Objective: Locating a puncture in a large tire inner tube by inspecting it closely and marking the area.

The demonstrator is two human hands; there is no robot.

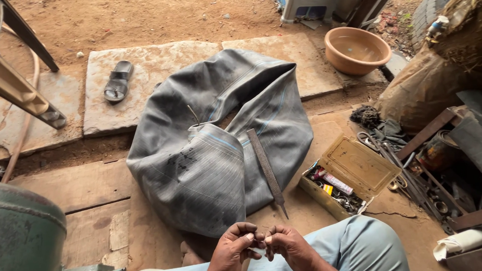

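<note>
**Two hands pinched together over a small unseen item, beside a folded inner tube**

Seen from above, low in the frame: left hand (231, 254) and right hand (285, 247), brought together above the knees in pale blue trousers (355, 250). Fingertips of both hands meeting at one spot, thumbs and forefingers closed as if on something very small; possibly a tiny piece there, but too small and hidden to name. Grip therefore together, pinched, content not possible to tell.

Just ahead of the hands, on the wooden boards (80, 186): a large grey rubber inner tube (208, 155), deflated and folded over itself, with thin blue lines along it and a thin valve stem standing up near the middle. Lying on the tube, at its right side: a long flat metal file (266, 167), pointed end toward the hands, near them but not touching.

Right of the file, close beside the tube: a small open tin box (362, 166), lid leaned back, filled with small tubes and metal bits. Further right, a heap of scrap metal and tools (425, 179).

Beyond the tube: stone slabs (135, 75) with one dark sandal (118, 80) on them, and an orange-brown basin (357, 49) at the far right. At the lower left edge, a green metal tank (16, 242).
</note>
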